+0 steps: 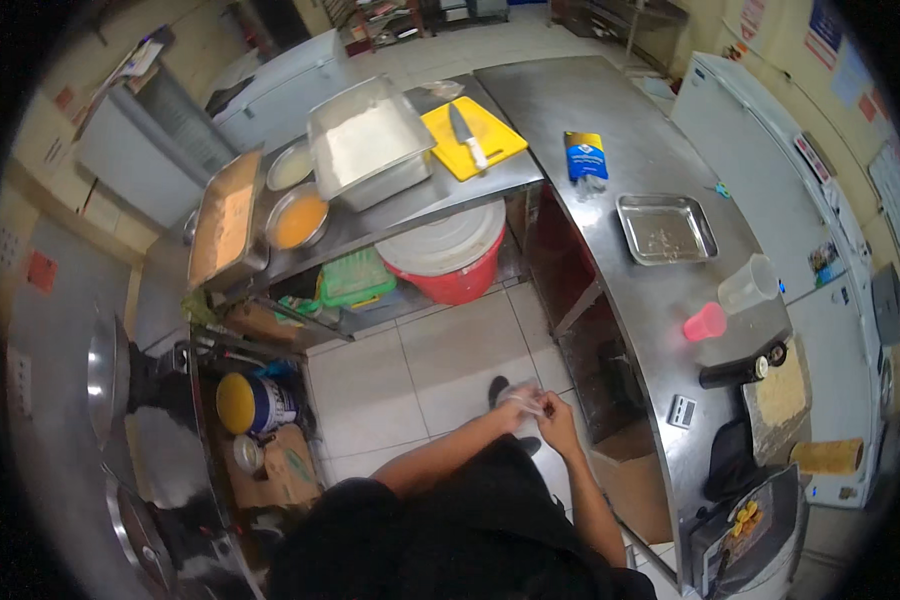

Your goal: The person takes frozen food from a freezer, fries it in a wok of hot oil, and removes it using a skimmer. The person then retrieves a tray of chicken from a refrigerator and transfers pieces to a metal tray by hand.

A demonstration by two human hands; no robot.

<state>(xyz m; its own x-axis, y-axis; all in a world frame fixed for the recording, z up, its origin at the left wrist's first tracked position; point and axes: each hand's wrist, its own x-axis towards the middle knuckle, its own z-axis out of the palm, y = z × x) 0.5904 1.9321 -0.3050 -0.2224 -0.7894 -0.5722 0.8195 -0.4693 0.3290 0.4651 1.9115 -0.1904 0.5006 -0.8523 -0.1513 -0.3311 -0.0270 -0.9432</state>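
Note:
Low before my body, over the tiled floor, my hands are together. A clear thin plastic glove (523,396) covers at least part of my left hand (517,405). My right hand (556,421) is bare and pinches the plastic near the left wrist or palm. Ahead on the steel table lie a knife (465,133) on a yellow cutting board (495,150), a deep steel pan of white powder (371,142), a bowl of orange liquid (298,220), a bowl of pale contents (291,166) and a long pan with an orange-brown coating (229,221).
On the right steel counter (607,97) are a blue and yellow pouch (586,156), a steel tray (667,229), a pink cup (705,322), a clear jug (748,285) and a small digital timer or scale (682,412). A lidded red tub (450,277) stands below the front table. Pans are at left.

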